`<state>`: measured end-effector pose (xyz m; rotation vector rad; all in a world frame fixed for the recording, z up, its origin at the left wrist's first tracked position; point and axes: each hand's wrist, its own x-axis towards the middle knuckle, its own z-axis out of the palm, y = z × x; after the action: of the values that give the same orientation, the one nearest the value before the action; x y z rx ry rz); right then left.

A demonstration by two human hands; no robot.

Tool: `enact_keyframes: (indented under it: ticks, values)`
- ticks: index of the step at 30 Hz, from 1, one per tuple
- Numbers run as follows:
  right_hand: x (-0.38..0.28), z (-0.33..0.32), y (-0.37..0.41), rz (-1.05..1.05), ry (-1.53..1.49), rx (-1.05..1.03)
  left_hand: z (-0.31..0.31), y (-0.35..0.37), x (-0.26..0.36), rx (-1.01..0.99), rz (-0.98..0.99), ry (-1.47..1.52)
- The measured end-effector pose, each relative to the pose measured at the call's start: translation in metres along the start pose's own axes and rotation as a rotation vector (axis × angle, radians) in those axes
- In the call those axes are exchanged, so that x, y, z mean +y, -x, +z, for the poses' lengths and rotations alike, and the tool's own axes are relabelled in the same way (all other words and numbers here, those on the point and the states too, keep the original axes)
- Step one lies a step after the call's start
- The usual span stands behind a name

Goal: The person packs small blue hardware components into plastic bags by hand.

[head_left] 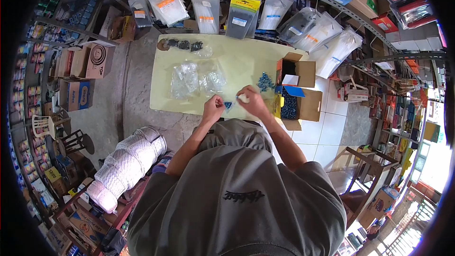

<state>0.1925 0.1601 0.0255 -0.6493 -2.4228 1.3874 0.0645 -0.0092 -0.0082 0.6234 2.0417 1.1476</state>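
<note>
My left hand (214, 108) is closed, pinching the edge of a small clear plastic bag (229, 106) with a few blue pieces in its bottom. Just right of the bag, my right hand (253, 102) has its fingers curled in a pinch; what sits between the fingertips is too small to make out. Beyond that hand, a loose pile of small blue metallic pieces, like screws (265, 82), lies on the pale yellow table (241, 52). An open cardboard box (310, 105) beside it holds many dark blue pieces. Two heaps of clear plastic bags (185, 79) lie left of centre.
Another open box (307, 72) with dark contents stands behind the first. Black packets (182, 45) lie at the far left corner. Packs of cable ties (242, 17) hang from the shelf beyond. A large roll of white rope (124, 168) stands at my left.
</note>
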Motion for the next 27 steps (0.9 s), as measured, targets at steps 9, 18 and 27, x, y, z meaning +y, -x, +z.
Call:
enact_keyframes:
  ticks: [9, 18, 27]
  values:
    - [-0.008, 0.025, 0.007, -0.067, -0.04, -0.215, -0.002, 0.002, 0.005, 0.014, 0.016, -0.024]
    - [-0.014, 0.021, 0.007, -0.037, -0.022, -0.221, -0.002, 0.004, 0.007, 0.019, 0.015, 0.0]
    - [0.006, 0.006, 0.0, 0.176, 0.086, -0.007, -0.002, 0.005, 0.001, 0.029, 0.015, 0.022]
